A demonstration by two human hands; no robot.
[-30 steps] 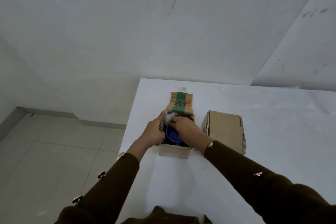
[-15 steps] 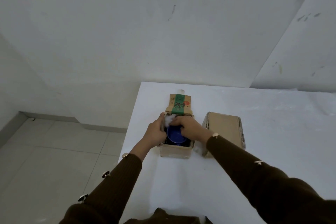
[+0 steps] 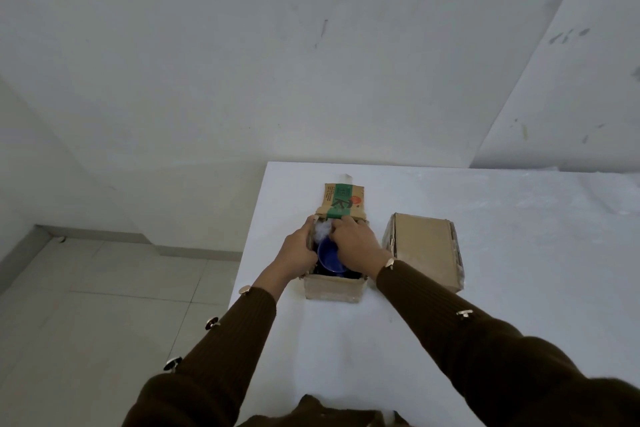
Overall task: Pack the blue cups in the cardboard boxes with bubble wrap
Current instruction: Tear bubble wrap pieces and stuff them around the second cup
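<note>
On the white table [image 3: 450, 340], near its left edge, stands the open cardboard box [image 3: 334, 288], and both my hands are at its mouth. My left hand [image 3: 299, 251] lies on the left wall of the box, the fingers curled over the rim and closed on it, the thumb turned toward the inside. My right hand [image 3: 356, 246] comes from the right side and reaches across the opening; its fingers are bent and pressed down on the white bubble wrap [image 3: 321, 233] at the far end of the box, but I cannot tell if they pinch it or only push it. Between my two hands I see the blue cup [image 3: 329, 258], which sits inside the box, its round opening turned up toward me. My right palm covers part of the cup on its right side. Both my forearms are stretched forward, in dark brown sleeves [image 3: 485, 357] with small metal buttons. Behind the box its printed flap [image 3: 344, 201], with a green band, lies open and flat on the table. Just beside the open box, to its right, lies a second cardboard box [image 3: 427, 250], closed, not touching my hands.
</note>
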